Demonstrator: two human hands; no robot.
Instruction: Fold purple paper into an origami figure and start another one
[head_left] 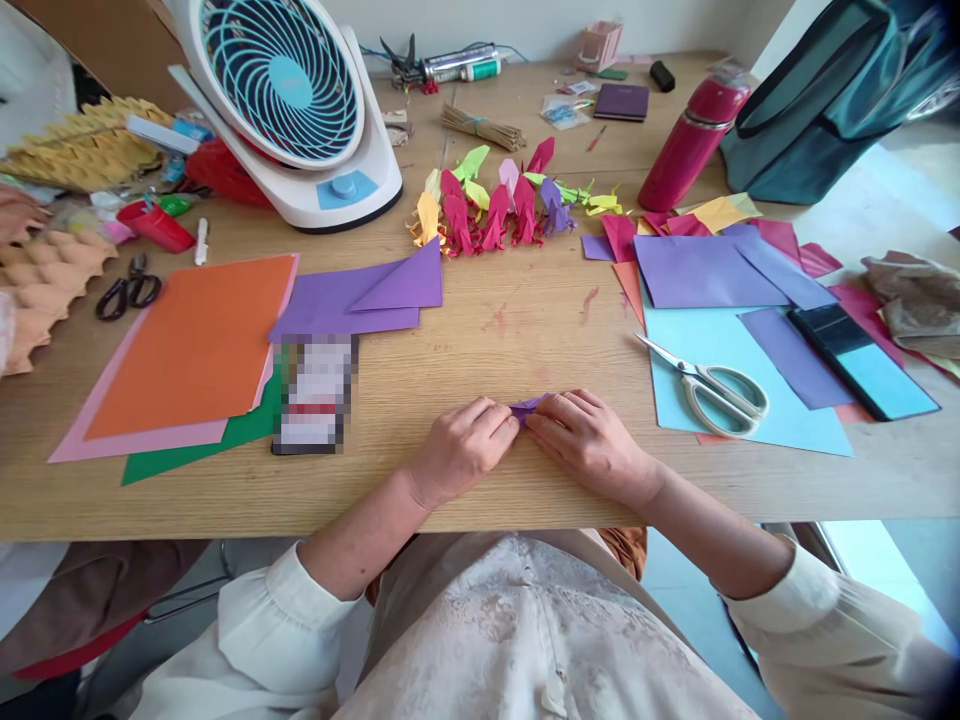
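Observation:
My left hand (465, 447) and my right hand (583, 437) rest side by side on the wooden table (480, 330) near its front edge. Both have their fingers curled and pressed down on a small folded piece of purple paper (527, 405), most of which is hidden under the fingers. Behind the hands lies a row of several folded paper cranes (499, 205) in pink, yellow, green and purple.
Orange, pink and green sheets (187, 350) lie at the left, purple sheets (360, 295) in the middle. At the right, white-handled scissors (712, 385) lie on a light blue sheet (750, 400). A white fan (300, 110), a red bottle (694, 140), a teal bag (832, 100) and black scissors (127, 290) are also there.

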